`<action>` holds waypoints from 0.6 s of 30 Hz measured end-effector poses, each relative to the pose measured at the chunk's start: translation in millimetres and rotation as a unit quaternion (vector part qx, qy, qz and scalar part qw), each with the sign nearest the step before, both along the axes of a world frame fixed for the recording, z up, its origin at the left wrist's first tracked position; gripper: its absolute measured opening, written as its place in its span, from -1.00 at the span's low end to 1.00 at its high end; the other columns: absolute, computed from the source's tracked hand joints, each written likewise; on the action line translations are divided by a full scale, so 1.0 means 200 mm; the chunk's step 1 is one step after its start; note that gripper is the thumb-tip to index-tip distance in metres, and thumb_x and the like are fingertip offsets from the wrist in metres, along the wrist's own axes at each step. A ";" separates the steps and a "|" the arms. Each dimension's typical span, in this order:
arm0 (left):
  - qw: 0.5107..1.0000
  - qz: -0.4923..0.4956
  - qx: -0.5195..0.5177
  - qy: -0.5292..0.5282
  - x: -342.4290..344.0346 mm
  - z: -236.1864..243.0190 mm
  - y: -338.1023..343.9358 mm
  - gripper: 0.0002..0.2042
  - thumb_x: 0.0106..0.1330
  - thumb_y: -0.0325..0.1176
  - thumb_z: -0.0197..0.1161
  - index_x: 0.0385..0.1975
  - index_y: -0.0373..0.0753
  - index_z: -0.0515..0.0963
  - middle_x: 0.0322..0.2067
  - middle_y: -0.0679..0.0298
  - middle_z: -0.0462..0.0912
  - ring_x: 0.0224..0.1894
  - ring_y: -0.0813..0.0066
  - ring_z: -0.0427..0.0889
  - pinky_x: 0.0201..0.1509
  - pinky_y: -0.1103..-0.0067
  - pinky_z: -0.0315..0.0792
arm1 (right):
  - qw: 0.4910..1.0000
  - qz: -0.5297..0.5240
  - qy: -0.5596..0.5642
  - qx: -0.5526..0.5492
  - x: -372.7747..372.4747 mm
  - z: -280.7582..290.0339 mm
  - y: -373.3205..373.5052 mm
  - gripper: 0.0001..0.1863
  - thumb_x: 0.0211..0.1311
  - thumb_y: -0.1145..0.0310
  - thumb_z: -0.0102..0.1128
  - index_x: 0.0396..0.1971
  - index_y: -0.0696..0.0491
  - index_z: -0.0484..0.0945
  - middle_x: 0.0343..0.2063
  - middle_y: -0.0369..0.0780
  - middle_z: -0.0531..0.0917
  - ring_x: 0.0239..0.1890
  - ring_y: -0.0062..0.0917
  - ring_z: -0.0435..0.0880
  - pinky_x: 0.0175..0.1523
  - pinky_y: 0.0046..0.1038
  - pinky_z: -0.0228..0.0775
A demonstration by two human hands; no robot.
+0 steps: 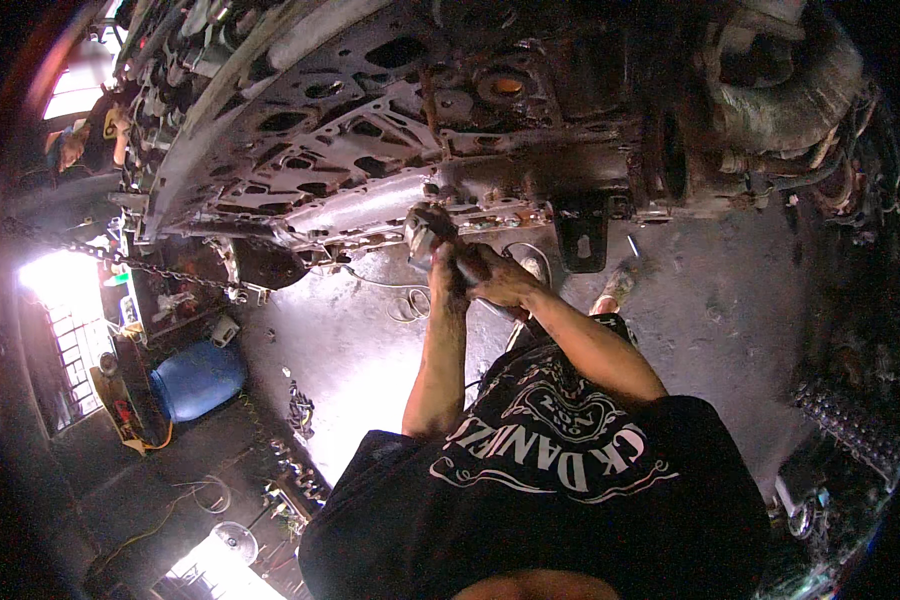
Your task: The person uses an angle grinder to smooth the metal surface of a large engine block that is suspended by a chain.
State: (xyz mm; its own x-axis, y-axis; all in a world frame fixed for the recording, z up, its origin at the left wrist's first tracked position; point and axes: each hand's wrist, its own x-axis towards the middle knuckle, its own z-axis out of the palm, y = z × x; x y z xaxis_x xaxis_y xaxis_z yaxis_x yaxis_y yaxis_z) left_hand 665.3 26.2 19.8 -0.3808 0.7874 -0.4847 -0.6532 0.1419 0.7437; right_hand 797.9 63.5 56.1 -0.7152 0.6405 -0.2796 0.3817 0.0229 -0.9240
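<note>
Black shirt [530, 490] nearest, and beyond it the left hand [447, 272] and right hand [502, 279], close together, both wrapped around a tool [423, 230]! Its head sits right at the engine's [360, 145] lower edge; touching or not, can't tell. Blue drum [200, 381] off left.

Dark tool [423, 232]: midsection hidden by left hand [448, 268] and right hand [500, 280]; head blurred, type unclear. Metal casting [400, 138]: cut off at 12 o'clock. Clutter [802, 515], 4 o'clock: shadowed, indistinct. Small parts [288, 510], 7 o'clock: too small to identify.
</note>
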 end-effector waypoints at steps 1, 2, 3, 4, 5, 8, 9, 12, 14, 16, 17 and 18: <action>0.999 -0.002 0.009 0.031 0.01 0.07 0.04 -0.72 0.18 -0.21 0.15 -0.17 -0.19 0.44 -0.37 0.30 0.51 -0.33 0.40 0.52 -0.22 0.48 0.47 | 1.000 -0.003 0.004 -0.002 -0.02 0.02 0.02 -0.08 -0.18 0.14 0.31 0.28 -0.04 0.12 0.19 -0.05 0.32 0.22 -0.18 0.33 0.28 -0.31 0.20; 0.999 -0.017 -0.043 0.015 -0.03 0.04 0.05 -0.73 0.18 -0.20 0.15 -0.19 -0.19 0.43 -0.38 0.29 0.50 -0.35 0.40 0.52 -0.24 0.48 0.47 | 0.998 -0.005 -0.016 -0.057 -0.02 0.04 0.04 -0.10 -0.17 0.16 0.31 0.27 -0.04 0.13 0.20 -0.04 0.32 0.21 -0.16 0.33 0.27 -0.30 0.21; 0.995 -0.025 -0.095 -0.001 -0.07 0.02 0.05 -0.73 0.18 -0.19 0.15 -0.20 -0.19 0.43 -0.39 0.29 0.50 -0.37 0.40 0.51 -0.27 0.48 0.47 | 0.993 -0.001 -0.035 -0.110 -0.03 0.10 0.08 -0.11 -0.16 0.18 0.31 0.27 -0.04 0.14 0.20 -0.03 0.31 0.21 -0.15 0.34 0.27 -0.28 0.22; 0.995 -0.046 -0.083 0.002 -0.12 0.00 0.04 -0.73 0.17 -0.17 0.16 -0.21 -0.17 0.44 -0.40 0.29 0.50 -0.38 0.40 0.51 -0.28 0.47 0.46 | 0.988 0.012 -0.014 -0.151 -0.02 0.15 0.10 -0.16 -0.11 0.21 0.30 0.25 0.00 0.16 0.20 -0.01 0.30 0.18 -0.11 0.35 0.25 -0.24 0.24; 0.995 -0.044 -0.084 0.005 -0.14 -0.03 0.02 -0.73 0.17 -0.17 0.16 -0.21 -0.17 0.44 -0.40 0.29 0.50 -0.38 0.40 0.51 -0.28 0.47 0.46 | 0.988 0.014 -0.011 -0.152 -0.04 0.13 0.09 -0.16 -0.11 0.21 0.30 0.25 0.00 0.16 0.20 -0.01 0.30 0.18 -0.11 0.35 0.25 -0.24 0.24; 0.995 -0.052 -0.085 -0.029 -0.07 0.01 0.05 -0.75 0.16 -0.18 0.17 -0.24 -0.14 0.46 -0.42 0.31 0.50 -0.39 0.42 0.51 -0.31 0.49 0.45 | 0.992 -0.006 -0.059 -0.107 -0.06 -0.05 0.04 -0.07 -0.29 0.07 0.40 0.17 0.11 0.23 0.08 0.02 0.43 0.14 -0.18 0.41 0.20 -0.31 0.27; 0.993 -0.080 -0.077 0.029 0.00 0.10 0.06 -0.75 0.14 -0.19 0.18 -0.25 -0.14 0.46 -0.45 0.32 0.49 -0.40 0.43 0.51 -0.32 0.51 0.44 | 0.992 -0.011 -0.060 -0.112 -0.05 -0.07 0.02 -0.07 -0.29 0.07 0.40 0.17 0.11 0.23 0.08 0.02 0.43 0.14 -0.18 0.41 0.20 -0.31 0.27; 0.992 -0.079 -0.065 0.069 0.04 0.08 0.03 -0.75 0.11 -0.20 0.20 -0.26 -0.15 0.47 -0.47 0.34 0.49 -0.42 0.46 0.50 -0.34 0.55 0.42 | 0.992 -0.004 -0.065 -0.112 -0.01 -0.10 -0.01 -0.09 -0.24 0.08 0.39 0.18 0.10 0.21 0.08 -0.03 0.44 0.15 -0.20 0.40 0.22 -0.33 0.24; 0.993 -0.064 -0.084 0.057 0.03 0.03 -0.04 -0.73 0.11 -0.22 0.21 -0.22 -0.16 0.46 -0.42 0.36 0.49 -0.40 0.48 0.49 -0.31 0.56 0.42 | 0.994 0.004 -0.032 -0.106 0.02 -0.14 -0.05 -0.09 -0.23 0.09 0.39 0.18 0.10 0.21 0.09 -0.03 0.43 0.16 -0.21 0.39 0.23 -0.33 0.23; 0.997 -0.028 -0.014 0.066 0.09 0.09 -0.02 -0.73 0.12 -0.23 0.21 -0.21 -0.17 0.46 -0.41 0.36 0.49 -0.39 0.47 0.50 -0.30 0.55 0.43 | 0.994 0.008 -0.035 -0.107 0.03 -0.11 -0.04 -0.10 -0.23 0.10 0.39 0.19 0.07 0.20 0.12 -0.03 0.40 0.18 -0.23 0.37 0.24 -0.35 0.21; 0.997 -0.019 -0.005 0.072 0.09 0.09 0.00 -0.73 0.13 -0.23 0.22 -0.20 -0.17 0.46 -0.41 0.35 0.50 -0.39 0.46 0.50 -0.28 0.54 0.44 | 0.994 0.009 -0.036 -0.106 0.05 -0.09 -0.03 -0.10 -0.23 0.10 0.39 0.19 0.07 0.20 0.12 -0.03 0.40 0.18 -0.23 0.37 0.24 -0.35 0.21; 0.997 -0.013 0.005 0.081 0.09 0.12 0.01 -0.72 0.13 -0.24 0.22 -0.19 -0.17 0.46 -0.41 0.35 0.50 -0.38 0.46 0.51 -0.27 0.53 0.45 | 0.996 -0.009 0.002 -0.093 0.05 -0.06 -0.02 -0.14 -0.18 0.11 0.35 0.19 0.06 0.22 0.14 -0.02 0.37 0.19 -0.19 0.35 0.26 -0.29 0.20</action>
